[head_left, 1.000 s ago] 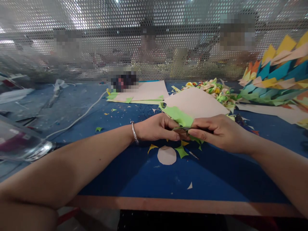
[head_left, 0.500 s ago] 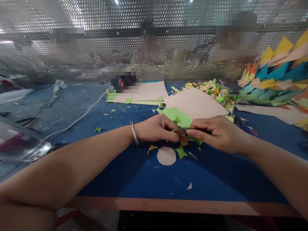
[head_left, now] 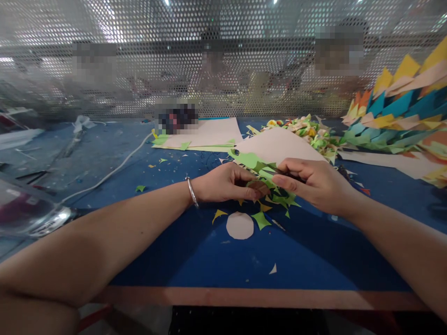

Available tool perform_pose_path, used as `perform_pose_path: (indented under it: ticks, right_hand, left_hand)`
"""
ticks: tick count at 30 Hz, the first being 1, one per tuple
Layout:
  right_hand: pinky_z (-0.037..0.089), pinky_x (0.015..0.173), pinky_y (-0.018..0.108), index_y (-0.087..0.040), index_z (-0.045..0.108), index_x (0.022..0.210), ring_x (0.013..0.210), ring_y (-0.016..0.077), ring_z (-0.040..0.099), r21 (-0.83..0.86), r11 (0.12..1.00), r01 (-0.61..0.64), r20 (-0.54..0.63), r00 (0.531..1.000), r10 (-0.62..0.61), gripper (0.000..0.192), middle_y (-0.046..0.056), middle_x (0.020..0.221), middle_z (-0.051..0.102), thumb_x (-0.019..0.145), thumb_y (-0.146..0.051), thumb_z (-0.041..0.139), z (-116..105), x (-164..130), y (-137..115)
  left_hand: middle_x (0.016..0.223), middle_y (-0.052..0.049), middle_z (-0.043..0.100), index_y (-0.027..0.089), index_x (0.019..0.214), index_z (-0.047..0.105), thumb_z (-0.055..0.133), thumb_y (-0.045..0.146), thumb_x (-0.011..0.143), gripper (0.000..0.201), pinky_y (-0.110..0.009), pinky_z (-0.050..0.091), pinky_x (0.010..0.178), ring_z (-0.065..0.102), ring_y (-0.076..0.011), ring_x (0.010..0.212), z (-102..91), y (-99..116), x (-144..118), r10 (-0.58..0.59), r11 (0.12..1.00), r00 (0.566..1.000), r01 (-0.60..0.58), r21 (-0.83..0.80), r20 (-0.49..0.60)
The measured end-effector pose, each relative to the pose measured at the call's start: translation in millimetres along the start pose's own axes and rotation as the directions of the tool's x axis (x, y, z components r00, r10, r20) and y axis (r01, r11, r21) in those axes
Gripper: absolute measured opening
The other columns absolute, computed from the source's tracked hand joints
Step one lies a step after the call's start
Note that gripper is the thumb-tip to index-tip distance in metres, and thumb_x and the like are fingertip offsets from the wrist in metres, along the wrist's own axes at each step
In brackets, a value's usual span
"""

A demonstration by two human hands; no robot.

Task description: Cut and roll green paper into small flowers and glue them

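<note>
Both my hands meet over the middle of the blue table (head_left: pixel 195 251). My left hand (head_left: pixel 225 182), with a silver bangle on its wrist, pinches a piece of green paper (head_left: pixel 252 161) from the left. My right hand (head_left: pixel 312 184) grips the same green paper from the right, fingers curled over it. Green and yellow offcuts (head_left: pixel 260 218) lie just under the hands, beside a pale paper disc (head_left: pixel 240 225). A pale sheet (head_left: pixel 279 145) lies right behind the hands.
Stacked pale and green sheets (head_left: pixel 206 137) lie further back. A heap of folded paper flowers (head_left: pixel 307 130) and a fan of coloured paper points (head_left: pixel 401 116) fill the right. A white cable (head_left: pixel 111 172) crosses the left. A perforated metal screen (head_left: pixel 223 56) closes the back; people sit behind it.
My right hand has lifted and shifted slightly back; the green paper now shows more crumpled, folded edges between the two hands. My left hand has barely moved.
</note>
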State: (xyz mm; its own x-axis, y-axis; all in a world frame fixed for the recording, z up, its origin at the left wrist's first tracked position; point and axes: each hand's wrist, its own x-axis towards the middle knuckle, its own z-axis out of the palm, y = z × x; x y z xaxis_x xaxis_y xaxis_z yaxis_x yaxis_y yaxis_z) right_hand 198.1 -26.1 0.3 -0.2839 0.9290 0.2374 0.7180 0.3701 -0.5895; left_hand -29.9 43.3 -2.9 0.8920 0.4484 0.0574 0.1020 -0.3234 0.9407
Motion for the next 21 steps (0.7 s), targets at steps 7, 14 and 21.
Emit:
perform_pose_path:
  ticks: [7,14,21]
  right_hand:
    - [0.028,0.05,0.026,-0.02,0.06,0.08,0.055,0.0114,0.036,-0.035,0.999,-0.008,-0.041,0.999,0.006,0.049,-0.003,0.06,0.044,0.091,-0.067,0.052,0.0,1.8,5.4]
    - [0.03,0.052,0.026,-0.021,0.057,0.079,0.052,0.0118,0.04,-0.165,0.986,0.003,0.003,1.0,-0.003,0.045,-0.003,0.056,0.047,0.093,-0.063,0.051,-0.5,5.7,7.7]
    - [0.03,0.052,0.027,-0.022,0.054,0.075,0.05,0.0141,0.047,-0.316,0.949,0.008,0.103,0.994,0.026,0.054,-0.002,0.056,0.051,0.089,-0.073,0.045,2.4,11.2,19.6]
  left_hand:
    - [0.051,0.007,0.045,0.014,0.096,0.07,0.063,0.034,0.088,0.022,-0.024,0.028,0.051,0.039,-0.0092,0.049,-3.1,8.4,-2.3,-0.054,0.825,0.953,0.21,0.524,-0.297]
    - [0.078,-0.002,0.065,0.016,0.094,0.068,0.067,0.044,0.083,0.03,-0.026,0.035,0.057,0.055,-0.014,0.065,7.4,12.2,-6.4,-0.058,0.687,0.991,0.129,0.715,-0.123]
    - [0.094,-0.006,0.065,0.015,0.099,0.068,0.063,0.032,0.085,0.023,-0.026,0.043,0.067,0.058,-0.0157,0.076,10.0,14.7,-8.8,-0.026,0.641,0.997,0.078,0.763,-0.079]
